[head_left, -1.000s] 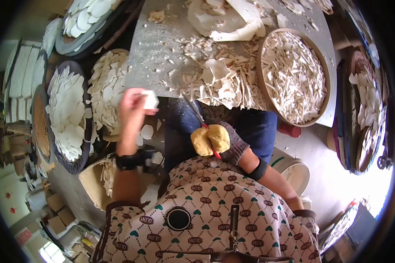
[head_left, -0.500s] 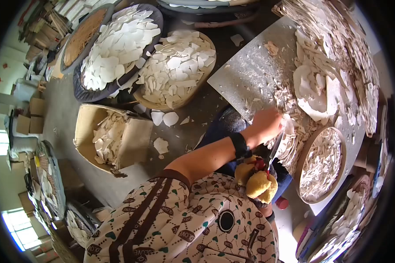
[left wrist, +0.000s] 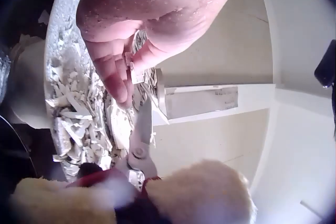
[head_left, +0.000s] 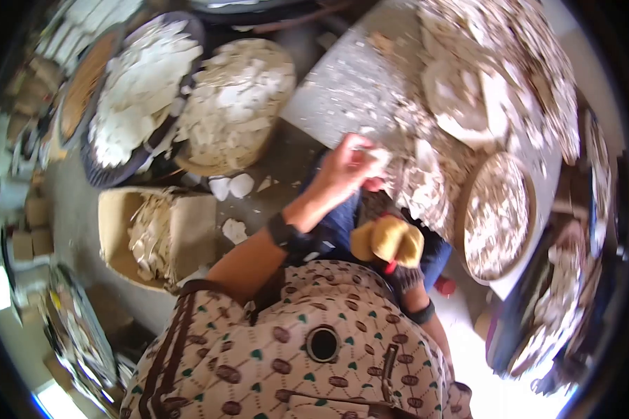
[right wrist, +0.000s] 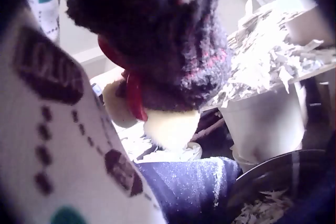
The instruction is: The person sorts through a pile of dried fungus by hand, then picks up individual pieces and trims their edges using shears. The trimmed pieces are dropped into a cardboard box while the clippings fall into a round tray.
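My bare left hand [head_left: 346, 167] pinches a small white flake [left wrist: 137, 74] between thumb and fingers, beside the table's near edge. Below it, my right hand [right wrist: 157, 50], in a dark knitted glove, grips a pair of shears [left wrist: 139, 150] with red handles. Thick yellow padding [head_left: 388, 241] wraps those handles and hides most of the right fingers in the head view. In the left wrist view the blades point up toward the left fingertips, close by the flake. A heap of pale shavings [head_left: 426, 195] lies on the table just beyond both hands.
A round tray [head_left: 461, 237] of slivers sits at the table's right. Left of the table stand an oval basket [head_left: 276, 133] of white pieces, a dark-rimmed basket [head_left: 87, 150] and a cardboard box [head_left: 196, 234]. A large pale slab [head_left: 461, 133] lies farther back on the metal table [head_left: 328, 77].
The head view has swung round. My left hand went from left of the table, holding a white piece, to the shears by the shavings, then drew back slightly. My right hand keeps gripping the shears.
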Action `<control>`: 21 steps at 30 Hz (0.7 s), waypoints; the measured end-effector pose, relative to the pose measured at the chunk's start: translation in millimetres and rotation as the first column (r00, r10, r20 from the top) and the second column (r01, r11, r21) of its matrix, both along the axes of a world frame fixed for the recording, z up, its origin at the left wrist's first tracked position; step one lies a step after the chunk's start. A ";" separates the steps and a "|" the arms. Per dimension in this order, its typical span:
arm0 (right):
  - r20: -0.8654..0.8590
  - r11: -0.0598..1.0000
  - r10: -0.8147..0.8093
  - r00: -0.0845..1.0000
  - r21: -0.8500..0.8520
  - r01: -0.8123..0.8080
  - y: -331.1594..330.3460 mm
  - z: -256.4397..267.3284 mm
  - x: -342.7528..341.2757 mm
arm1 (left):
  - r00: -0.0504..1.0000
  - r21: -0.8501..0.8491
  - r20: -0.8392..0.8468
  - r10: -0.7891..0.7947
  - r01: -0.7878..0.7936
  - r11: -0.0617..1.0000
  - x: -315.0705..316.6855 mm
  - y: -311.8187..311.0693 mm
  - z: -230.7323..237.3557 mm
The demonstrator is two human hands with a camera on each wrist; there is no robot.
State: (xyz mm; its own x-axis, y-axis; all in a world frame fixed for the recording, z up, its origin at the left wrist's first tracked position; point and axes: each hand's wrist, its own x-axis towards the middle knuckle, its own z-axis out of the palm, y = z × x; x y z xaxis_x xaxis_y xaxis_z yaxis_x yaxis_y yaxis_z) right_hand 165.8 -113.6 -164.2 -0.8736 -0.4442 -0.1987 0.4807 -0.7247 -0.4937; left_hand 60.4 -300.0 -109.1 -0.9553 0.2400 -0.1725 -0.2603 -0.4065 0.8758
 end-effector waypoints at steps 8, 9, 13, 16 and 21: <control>-0.077 0.999 0.025 0.997 -0.030 -0.028 -22.3 -3.8 -11.9 | 0.998 -0.218 0.057 -0.023 0.035 0.975 16.6 -10.6 5.0; -0.069 0.997 0.056 0.996 0.063 -0.052 -19.0 -1.8 -9.4 | 0.999 -0.214 0.002 0.032 -0.031 0.976 16.5 -8.8 0.3; -0.240 0.746 0.144 0.960 0.663 0.054 -21.0 24.6 -6.6 | 0.961 -0.098 -0.087 0.263 -0.271 0.958 17.6 2.9 -9.2; -0.249 0.646 0.243 0.938 0.763 0.035 -13.9 4.6 -4.2 | 0.969 -0.170 -0.064 0.240 -0.248 0.954 15.2 3.9 -4.9; -0.343 0.422 0.451 0.824 0.895 0.142 -10.4 7.4 -2.3 | 0.985 -0.228 0.011 0.173 -0.166 0.959 7.9 -0.1 -4.0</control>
State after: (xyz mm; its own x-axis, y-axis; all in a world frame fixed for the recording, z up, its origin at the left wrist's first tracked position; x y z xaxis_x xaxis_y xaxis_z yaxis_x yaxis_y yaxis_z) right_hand 163.6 -124.0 -156.7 -0.8918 -0.4254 -0.1541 0.0219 0.2996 -0.9538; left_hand 68.3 -300.1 -113.1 -0.9722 0.0267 -0.2328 -0.2323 -0.2398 0.9426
